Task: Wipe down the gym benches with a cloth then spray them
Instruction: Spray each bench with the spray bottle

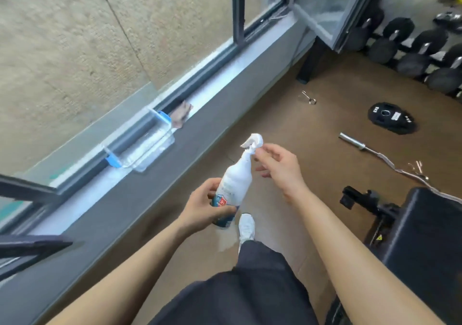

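Observation:
My left hand [203, 206] grips the lower part of a white spray bottle [235, 182] with a blue and red label, held upright in front of me. My right hand [278, 166] is beside the bottle's white trigger head [252, 141], thumb and forefinger touching it just under the nozzle, the other fingers loosely spread. A brownish cloth [182, 113] lies crumpled on the grey window sill [160, 174]. The black padded gym bench [430, 244] is at the right, only its corner in view.
A clear plastic box with blue clips [142, 147] sits on the sill next to the cloth. On the brown floor lie a weight plate [392, 118], a curl bar [375, 151] and a clip [308, 98]. Dumbbells [410, 47] line a rack at the top right. An open window pane [325, 7] juts inward.

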The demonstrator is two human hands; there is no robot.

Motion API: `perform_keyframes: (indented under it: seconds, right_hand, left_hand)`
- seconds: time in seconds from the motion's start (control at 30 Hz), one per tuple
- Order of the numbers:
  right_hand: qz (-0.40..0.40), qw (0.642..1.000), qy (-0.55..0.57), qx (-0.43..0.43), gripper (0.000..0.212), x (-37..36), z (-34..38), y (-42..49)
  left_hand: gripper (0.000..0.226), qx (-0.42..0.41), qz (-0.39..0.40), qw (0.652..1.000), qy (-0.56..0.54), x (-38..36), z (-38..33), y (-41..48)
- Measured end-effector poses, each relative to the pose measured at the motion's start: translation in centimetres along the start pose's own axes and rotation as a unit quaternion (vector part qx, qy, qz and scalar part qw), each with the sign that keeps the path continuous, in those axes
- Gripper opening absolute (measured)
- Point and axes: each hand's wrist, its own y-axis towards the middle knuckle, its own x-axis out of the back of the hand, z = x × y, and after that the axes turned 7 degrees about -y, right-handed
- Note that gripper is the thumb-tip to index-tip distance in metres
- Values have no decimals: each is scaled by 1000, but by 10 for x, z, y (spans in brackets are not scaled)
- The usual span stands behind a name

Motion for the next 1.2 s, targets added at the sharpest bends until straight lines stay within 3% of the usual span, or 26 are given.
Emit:
perform_keyframes:
  seconds: [0.3,0.63,0.83,1.0,1.1,1.2]
  right_hand:
    - [107,994,-27,23,28,-57,65,137]
    - [232,967,-72,73,21,-180,142,225]
    - [294,942,-116,116,16,-273,182,265]
    - [310,914,-196,172,22,-345,194,301]
    - [322,900,-230,184,17,-380,191,318]
    - [374,855,-294,209,12,-407,182,328]
  left_hand:
    - [71,-27,-182,980,76,59,-32,55]
    - [78,-34,-352,926,131,153,-24,102]
    - [77,-23,-417,907,57,223,-4,149]
    - [74,1,-427,904,-30,276,23,192]
    - [64,24,-415,905,-90,307,40,208]
    - [46,66,-423,891,-154,326,58,217]
